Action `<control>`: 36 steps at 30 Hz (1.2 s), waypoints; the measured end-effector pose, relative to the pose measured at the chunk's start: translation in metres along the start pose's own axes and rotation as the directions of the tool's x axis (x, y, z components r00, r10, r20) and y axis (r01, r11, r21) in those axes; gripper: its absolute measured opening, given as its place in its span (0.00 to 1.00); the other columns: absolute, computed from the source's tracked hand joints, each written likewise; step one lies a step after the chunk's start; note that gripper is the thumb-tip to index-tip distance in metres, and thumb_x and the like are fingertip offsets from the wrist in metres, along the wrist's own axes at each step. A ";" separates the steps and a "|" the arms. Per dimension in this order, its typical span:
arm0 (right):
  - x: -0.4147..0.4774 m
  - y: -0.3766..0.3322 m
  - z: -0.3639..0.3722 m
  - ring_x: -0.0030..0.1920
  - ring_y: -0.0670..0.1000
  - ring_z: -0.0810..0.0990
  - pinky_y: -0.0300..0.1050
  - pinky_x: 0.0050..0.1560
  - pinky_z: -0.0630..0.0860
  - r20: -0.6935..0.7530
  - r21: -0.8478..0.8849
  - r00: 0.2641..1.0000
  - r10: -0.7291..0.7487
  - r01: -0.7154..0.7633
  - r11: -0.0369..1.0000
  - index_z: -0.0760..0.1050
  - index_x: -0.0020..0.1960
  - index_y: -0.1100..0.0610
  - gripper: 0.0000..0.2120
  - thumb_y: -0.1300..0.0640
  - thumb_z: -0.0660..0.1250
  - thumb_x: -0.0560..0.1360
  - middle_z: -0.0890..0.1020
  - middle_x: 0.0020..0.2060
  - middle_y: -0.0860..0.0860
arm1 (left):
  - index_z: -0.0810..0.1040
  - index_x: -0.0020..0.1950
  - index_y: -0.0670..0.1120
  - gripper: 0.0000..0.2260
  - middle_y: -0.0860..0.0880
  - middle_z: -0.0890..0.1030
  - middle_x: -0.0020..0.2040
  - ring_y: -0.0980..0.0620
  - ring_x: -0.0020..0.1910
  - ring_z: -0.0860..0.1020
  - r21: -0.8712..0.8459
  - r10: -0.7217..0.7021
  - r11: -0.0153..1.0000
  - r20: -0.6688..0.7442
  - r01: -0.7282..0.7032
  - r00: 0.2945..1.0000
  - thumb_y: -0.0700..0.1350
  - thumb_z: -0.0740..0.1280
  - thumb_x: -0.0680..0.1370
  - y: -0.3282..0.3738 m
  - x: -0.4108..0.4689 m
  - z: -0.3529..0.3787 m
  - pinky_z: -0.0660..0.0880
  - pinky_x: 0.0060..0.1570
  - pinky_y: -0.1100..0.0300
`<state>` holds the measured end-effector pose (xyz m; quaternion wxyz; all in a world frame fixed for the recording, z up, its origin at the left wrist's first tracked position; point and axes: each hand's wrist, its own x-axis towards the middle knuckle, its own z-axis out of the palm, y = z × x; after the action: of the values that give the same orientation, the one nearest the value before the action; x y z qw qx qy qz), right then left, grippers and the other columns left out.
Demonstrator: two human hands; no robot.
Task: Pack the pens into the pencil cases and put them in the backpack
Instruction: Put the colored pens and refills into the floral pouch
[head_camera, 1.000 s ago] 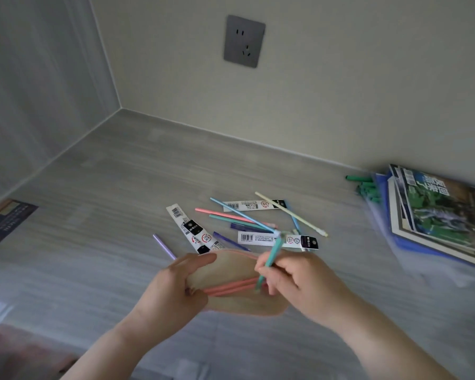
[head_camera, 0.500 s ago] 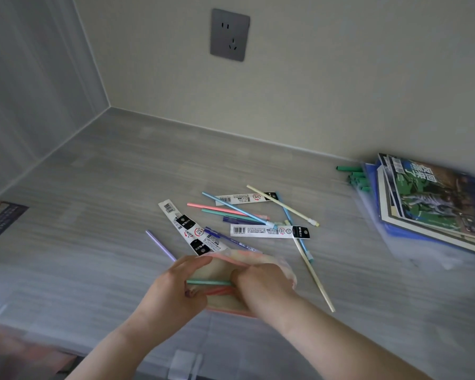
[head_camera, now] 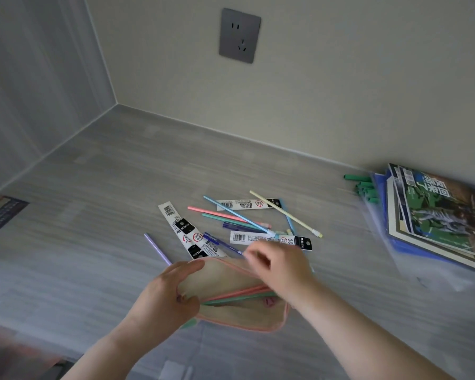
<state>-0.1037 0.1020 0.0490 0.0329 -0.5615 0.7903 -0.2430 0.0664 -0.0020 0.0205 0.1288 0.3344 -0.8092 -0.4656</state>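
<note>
Pens [head_camera: 232,215] among refill packets [head_camera: 269,238], apparently "M&G".

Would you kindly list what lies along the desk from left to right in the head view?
Dark printed card → lilac pen → beige fabric pencil case → green markers → stack of magazines.

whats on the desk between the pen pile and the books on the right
Nothing: in the head view the desk is bare between the pens and the books. Green pens lie only at the books' far edge.
</note>
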 end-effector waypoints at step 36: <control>0.115 0.072 0.035 0.48 0.58 0.76 0.46 0.42 0.67 0.597 -0.297 0.735 0.321 -0.169 0.940 0.68 0.56 0.61 0.09 0.60 0.55 0.78 0.77 0.53 0.59 | 0.76 0.57 0.46 0.23 0.60 0.74 0.46 0.73 0.35 0.73 -0.015 -0.039 0.999 -0.021 0.039 0.999 0.27 0.65 0.67 -0.003 0.025 -0.003 0.68 0.34 0.79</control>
<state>-0.1973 0.0041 0.0136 0.2677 -0.5006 0.8212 0.0585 0.0508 -0.0211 0.0165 0.1307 0.3541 -0.7976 -0.4705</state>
